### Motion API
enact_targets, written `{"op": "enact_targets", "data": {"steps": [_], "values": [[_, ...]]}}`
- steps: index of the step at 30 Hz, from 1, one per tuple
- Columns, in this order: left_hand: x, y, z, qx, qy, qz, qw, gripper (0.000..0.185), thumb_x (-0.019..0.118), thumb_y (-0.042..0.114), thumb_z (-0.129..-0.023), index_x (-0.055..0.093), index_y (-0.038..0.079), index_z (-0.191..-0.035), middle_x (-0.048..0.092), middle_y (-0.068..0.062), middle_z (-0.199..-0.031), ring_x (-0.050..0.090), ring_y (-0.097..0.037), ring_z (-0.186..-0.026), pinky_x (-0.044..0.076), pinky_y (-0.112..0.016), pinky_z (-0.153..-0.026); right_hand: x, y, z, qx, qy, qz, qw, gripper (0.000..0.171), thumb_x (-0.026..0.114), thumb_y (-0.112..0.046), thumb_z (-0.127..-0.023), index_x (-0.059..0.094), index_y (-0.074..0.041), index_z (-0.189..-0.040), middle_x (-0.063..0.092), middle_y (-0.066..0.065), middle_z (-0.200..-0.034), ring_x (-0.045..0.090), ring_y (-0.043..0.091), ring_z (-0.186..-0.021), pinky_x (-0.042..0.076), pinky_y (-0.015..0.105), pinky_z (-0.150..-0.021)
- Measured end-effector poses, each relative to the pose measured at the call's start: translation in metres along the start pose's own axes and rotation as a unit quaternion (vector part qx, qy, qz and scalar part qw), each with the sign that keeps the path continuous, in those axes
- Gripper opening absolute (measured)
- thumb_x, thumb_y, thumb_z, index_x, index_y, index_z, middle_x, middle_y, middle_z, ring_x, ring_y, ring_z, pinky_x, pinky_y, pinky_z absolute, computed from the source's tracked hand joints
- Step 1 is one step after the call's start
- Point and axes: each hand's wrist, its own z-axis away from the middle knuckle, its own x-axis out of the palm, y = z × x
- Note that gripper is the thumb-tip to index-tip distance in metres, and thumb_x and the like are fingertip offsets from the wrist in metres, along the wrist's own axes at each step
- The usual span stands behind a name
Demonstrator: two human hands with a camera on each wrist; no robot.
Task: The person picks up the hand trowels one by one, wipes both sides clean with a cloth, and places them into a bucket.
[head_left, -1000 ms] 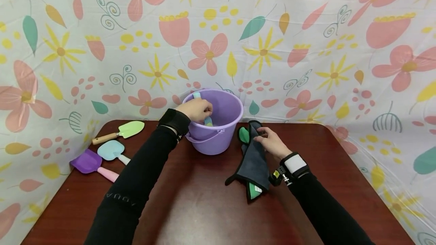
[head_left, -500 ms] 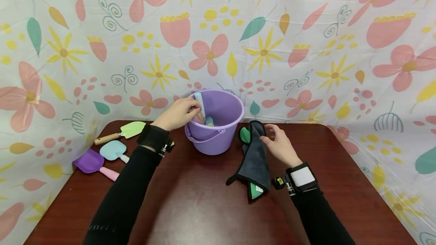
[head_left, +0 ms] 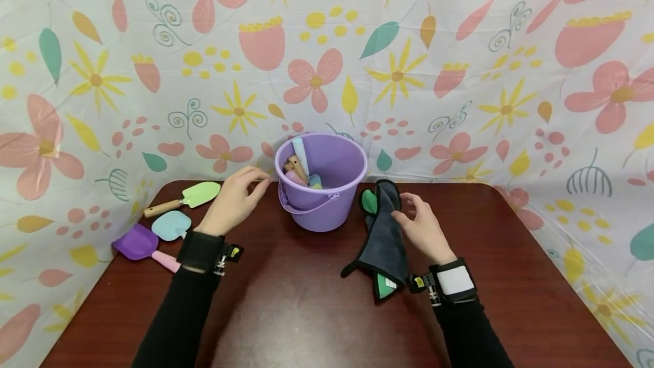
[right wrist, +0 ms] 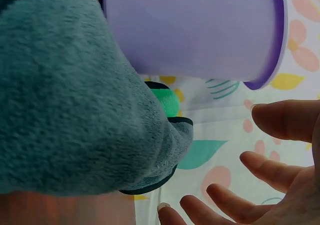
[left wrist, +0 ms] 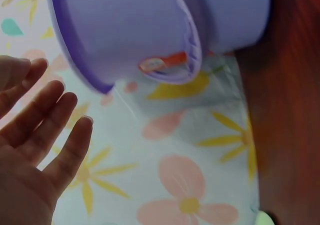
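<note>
Our left fingers (left wrist: pixel 55 120) are straight and a little spread, holding nothing; the left wrist view shows them bare, with the purple bucket (head_left: pixel 321 183) just beyond the fingertips. A second ago this left hand (head_left: pixel 232 200) was down inside the bucket, curled round a toy handle. Now it has drawn back to the counter (head_left: pixel 306 311) beside the bucket, just short of the rim. The tools (head_left: pixel 298 170) it left behind stand in the bucket, a wooden handle and a pale blue one leaning against the near wall. So, as we judge it, that piece is dropped off and the hand is free for another.

Our right fingers (right wrist: pixel 280 120) are also spread and loosely bent, pinching nothing. A second ago they lay on the dark cloth (head_left: pixel 382 237); now the right hand (head_left: pixel 421 226) hovers just beside its upper edge, lifted clear of it or barely grazing it, we cannot tell which. The cloth lies flat on the counter just to the right of the bucket, with green showing at its top and bottom ends.

Further out to the left, three toy shovels lie on the counter, well apart from the bucket: a green shovel (head_left: pixel 190 196) with a wooden handle, a pale blue shovel (head_left: pixel 171 225) and a purple shovel (head_left: pixel 137 244) with a pink handle. A flowered sheet (head_left: pixel 460 72) hangs behind everything.
</note>
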Motion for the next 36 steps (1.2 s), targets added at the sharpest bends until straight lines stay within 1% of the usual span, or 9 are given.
{"op": "enact_targets", "data": {"steps": [10, 16, 20, 23, 26, 28, 30, 33, 36], "values": [[-0.030, -0.034, 0.059, -0.083, 0.039, -0.028, 0.9954, 0.021, 0.053, 0.021, -0.103, 0.067, 0.008, -0.111, 0.063, -0.008, -0.111, 0.058, -0.023, -0.094, 0.044, -0.041, -0.078, 0.005, 0.007, 0.004, -0.003, 0.002, 0.008, 1.000, 0.055, 0.056, -0.026, -0.101, 0.035, -0.003, -0.146, 0.034, 0.027, -0.143, 0.038, 0.042, -0.129, 0.039, 0.057, -0.096], [-0.050, -0.059, 0.082, -0.151, 0.023, -0.056, 0.9867, 0.026, 0.051, 0.023, -0.103, 0.066, 0.003, -0.109, 0.063, -0.014, -0.107, 0.057, -0.028, -0.085, 0.043, -0.044, -0.075, 0.002, 0.011, -0.006, 0.002, -0.006, 0.036, 0.999, 0.056, 0.056, -0.025, -0.100, 0.033, -0.001, -0.146, 0.035, 0.031, -0.139, 0.039, 0.047, -0.124, 0.038, 0.060, -0.094], [-0.062, -0.071, 0.098, -0.195, -0.012, -0.094, 0.9762, 0.024, 0.049, 0.019, -0.103, 0.066, 0.003, -0.106, 0.065, -0.012, -0.092, 0.056, -0.025, -0.073, 0.042, -0.040, -0.066, 0.003, 0.015, -0.013, 0.025, -0.035, 0.052, 0.998, 0.061, 0.057, -0.024, -0.100, 0.029, 0.002, -0.147, 0.033, 0.034, -0.140, 0.039, 0.050, -0.124, 0.036, 0.061, -0.094], [-0.064, -0.077, 0.105, -0.243, -0.057, -0.121, 0.9607, 0.030, 0.047, 0.024, -0.103, 0.067, 0.002, -0.108, 0.058, -0.007, -0.072, 0.049, -0.022, -0.059, 0.035, -0.036, -0.055, 0.000, 0.020, -0.016, 0.043, -0.057, 0.067, 0.995, 0.066, 0.057, -0.027, -0.100, 0.025, 0.004, -0.148, 0.031, 0.036, -0.142, 0.038, 0.052, -0.125, 0.036, 0.061, -0.096], [-0.061, -0.081, 0.104, -0.295, -0.085, -0.148, 0.9400, 0.042, 0.045, 0.039, -0.103, 0.068, 0.004, -0.106, 0.052, -0.006, -0.066, 0.050, -0.025, -0.059, 0.032, -0.036, -0.052, -0.007, 0.023, -0.018, 0.060, -0.078, 0.082, 0.992, 0.072, 0.055, -0.035, -0.100, 0.021, 0.005, -0.150, 0.031, 0.037, -0.143, 0.043, 0.051, -0.121, 0.039, 0.060, -0.093], [-0.058, -0.083, 0.102, -0.329, -0.095, -0.161, 0.9257, 0.051, 0.043, 0.049, -0.102, 0.068, 0.006, -0.097, 0.053, -0.009, -0.068, 0.054, -0.031, -0.065, 0.034, -0.039, -0.054, -0.010, 0.022, -0.022, 0.074, -0.091, 0.085, 0.989, 0.076, 0.053, -0.040, -0.100, 0.018, 0.005, -0.151, 0.036, 0.036, -0.139, 0.053, 0.048, -0.108, 0.045, 0.055, -0.084], [-0.057, -0.085, 0.099, -0.358, -0.106, -0.173, 0.9116, 0.058, 0.040, 0.055, -0.100, 0.066, 0.004, -0.092, 0.059, -0.017, -0.079, 0.058, -0.042, -0.076, 0.039, -0.046, -0.057, -0.010, 0.021, -0.027, 0.093, -0.101, 0.085, 0.987, 0.078, 0.052, -0.044, -0.100, 0.017, 0.003, -0.152, 0.042, 0.035, -0.135, 0.059, 0.042, -0.092, 0.049, 0.048, -0.072], [-0.055, -0.090, 0.097, -0.392, -0.140, -0.189, 0.8894, 0.064, 0.039, 0.056, -0.099, 0.064, -0.003, -0.096, 0.059, -0.031, -0.097, 0.057, -0.053, -0.090, 0.043, -0.057, -0.064, -0.004, 0.017, -0.035, 0.114, -0.110, 0.083, 0.984, 0.081, 0.052, -0.048, -0.099, 0.017, 0.000, -0.152, 0.044, 0.032, -0.132, 0.060, 0.037, -0.088, 0.050, 0.040, -0.062], [-0.049, -0.097, 0.093, -0.413, -0.169, -0.201, 0.8719, 0.064, 0.041, 0.052, -0.099, 0.063, -0.007, -0.106, 0.055, -0.038, -0.111, 0.054, -0.055, -0.097, 0.044, -0.062, -0.070, 0.003, 0.015, -0.044, 0.124, -0.122, 0.079, 0.982, 0.082, 0.052, -0.049, -0.098, 0.017, 0.001, -0.152, 0.037, 0.033, -0.141, 0.054, 0.043, -0.109, 0.052, 0.041, -0.066]]}}
